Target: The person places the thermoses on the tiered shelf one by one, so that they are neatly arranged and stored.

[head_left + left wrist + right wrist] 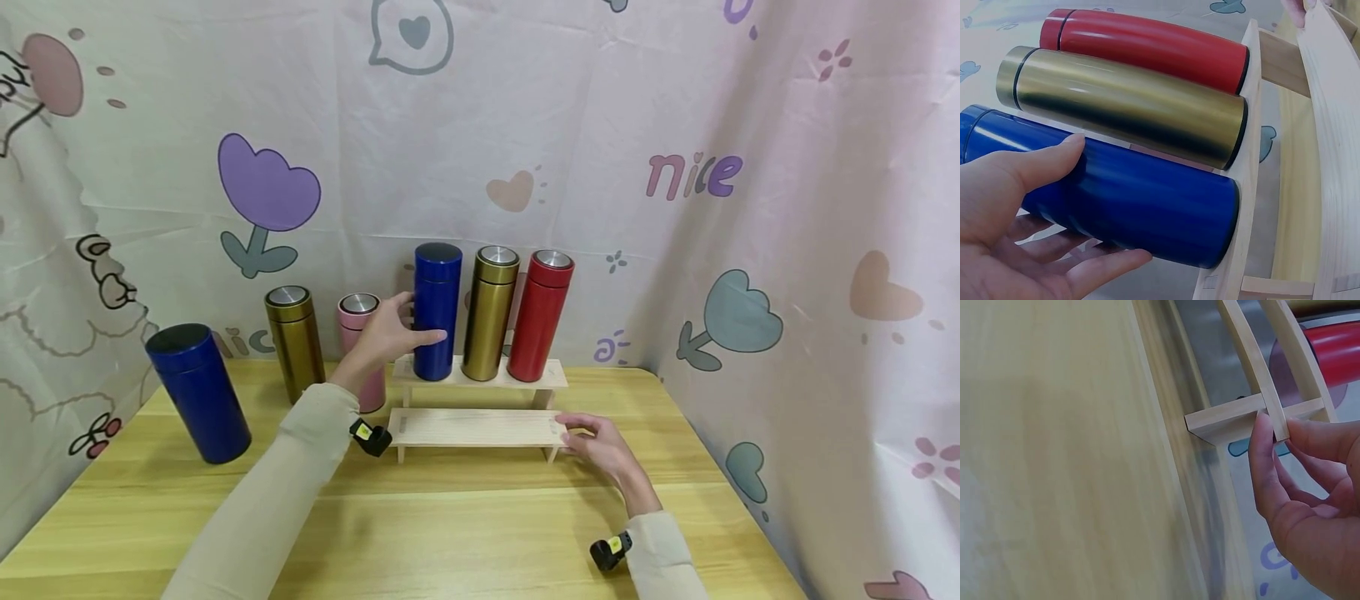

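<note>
A blue thermos bottle (437, 308) stands upright at the left end of the upper board of a two-tier wooden rack (480, 427). My left hand (386, 333) is around its left side; in the left wrist view the thumb lies across the blue bottle (1147, 194) and the fingers curve under it. Beside it on that board stand a gold bottle (491, 317) and a red bottle (540, 317). My right hand (600, 446) pinches the right end of the rack's lower board (1272, 406) between thumb and finger.
Left of the rack, on the wooden table (450, 533), stand a pink bottle (372, 387), partly hidden by my left hand, a second gold bottle (295, 342) and a wide blue bottle (198, 396). A patterned curtain (600, 108) hangs behind and along both sides.
</note>
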`<state>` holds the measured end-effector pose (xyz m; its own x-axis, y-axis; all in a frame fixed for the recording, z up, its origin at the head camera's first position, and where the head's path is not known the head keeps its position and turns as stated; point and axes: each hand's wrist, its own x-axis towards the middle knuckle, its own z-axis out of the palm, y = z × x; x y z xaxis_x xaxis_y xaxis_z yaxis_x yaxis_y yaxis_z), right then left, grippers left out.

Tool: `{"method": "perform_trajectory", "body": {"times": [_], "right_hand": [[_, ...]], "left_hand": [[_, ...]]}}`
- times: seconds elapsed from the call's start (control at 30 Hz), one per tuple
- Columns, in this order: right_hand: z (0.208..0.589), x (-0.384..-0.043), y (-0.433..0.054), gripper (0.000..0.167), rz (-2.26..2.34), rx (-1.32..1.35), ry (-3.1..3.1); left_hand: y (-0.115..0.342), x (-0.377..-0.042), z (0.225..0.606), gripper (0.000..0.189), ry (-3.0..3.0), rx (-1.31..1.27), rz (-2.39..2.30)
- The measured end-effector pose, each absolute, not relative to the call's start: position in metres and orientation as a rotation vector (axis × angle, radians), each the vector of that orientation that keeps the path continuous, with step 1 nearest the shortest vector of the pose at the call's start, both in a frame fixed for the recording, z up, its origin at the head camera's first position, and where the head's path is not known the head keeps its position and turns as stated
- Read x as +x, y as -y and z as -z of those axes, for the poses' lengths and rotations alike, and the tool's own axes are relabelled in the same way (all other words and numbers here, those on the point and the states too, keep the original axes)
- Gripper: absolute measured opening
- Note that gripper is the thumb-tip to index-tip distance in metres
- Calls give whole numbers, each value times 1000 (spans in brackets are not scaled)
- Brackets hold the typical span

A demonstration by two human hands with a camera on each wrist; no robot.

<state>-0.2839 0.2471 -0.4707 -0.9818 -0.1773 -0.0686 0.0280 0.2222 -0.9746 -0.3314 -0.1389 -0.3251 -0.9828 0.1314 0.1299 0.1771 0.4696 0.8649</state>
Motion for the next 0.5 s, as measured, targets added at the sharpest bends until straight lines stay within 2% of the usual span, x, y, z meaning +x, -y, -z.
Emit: {"method": "perform_trajectory", "body": {"times": [0.5], "right_hand": [[472, -278, -242, 41, 1892, -114, -2375]], "left_hand": [[161, -315, 328, 81, 2612, -400, 1591]]}}
